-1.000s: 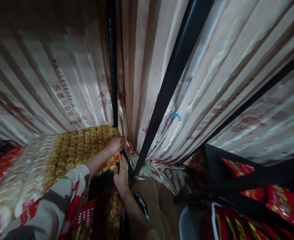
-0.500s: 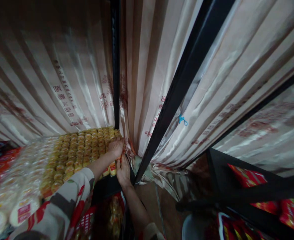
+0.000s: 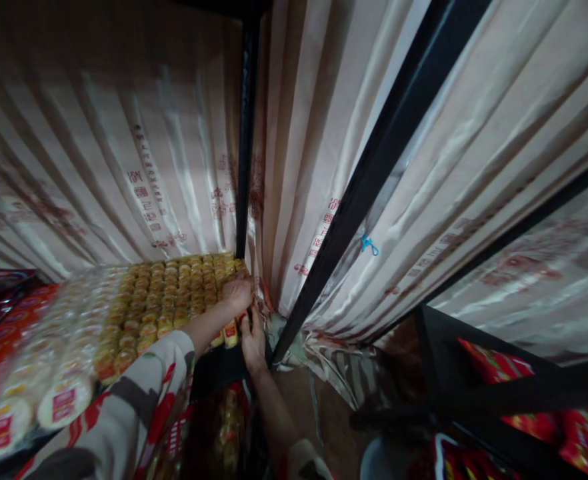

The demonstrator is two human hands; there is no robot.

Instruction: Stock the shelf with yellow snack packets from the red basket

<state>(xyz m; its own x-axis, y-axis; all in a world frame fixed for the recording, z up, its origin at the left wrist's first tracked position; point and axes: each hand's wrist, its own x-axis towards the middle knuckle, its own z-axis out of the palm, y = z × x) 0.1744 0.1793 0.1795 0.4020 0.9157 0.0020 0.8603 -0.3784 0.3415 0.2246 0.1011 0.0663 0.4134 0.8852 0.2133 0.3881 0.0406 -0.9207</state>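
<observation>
Closest to the wearer, the patterned sleeves (image 3: 139, 393) came in from below, pale with grey and red shapes. Between the arms, under the shelf's front edge, sat more wrapped goods (image 3: 229, 427) in gold-looking film, too dark to make out well.

Just above them ran the black shelf (image 3: 214, 368), and on it lay the small golden packets (image 3: 169, 300), lined up in tight rows that reached back to the cloth. At the right end of those rows both hands were at work. The right hand (image 3: 254, 343) was at the front corner, fingers pointing away and close together, the thumb a little apart and beside the end packets. The left hand (image 3: 238, 295) lay just beyond it, back upward, over the far part of the last row; its fingers curled out of view, and I couldn't tell what, if anything, either hand gripped.

To the left of the golden rows stood clear-wrapped white rounds (image 3: 65, 402) with red labels, and past those, orange-red packs (image 3: 17, 327). Off to the right, red bags (image 3: 497, 360) rested on another dark shelf (image 3: 454, 333).

Farther back rose two black posts (image 3: 247, 147), and behind them hung a pleated pale curtain (image 3: 184, 160) with red print, a blue tie (image 3: 369, 245) showing beside the slanting post.
</observation>
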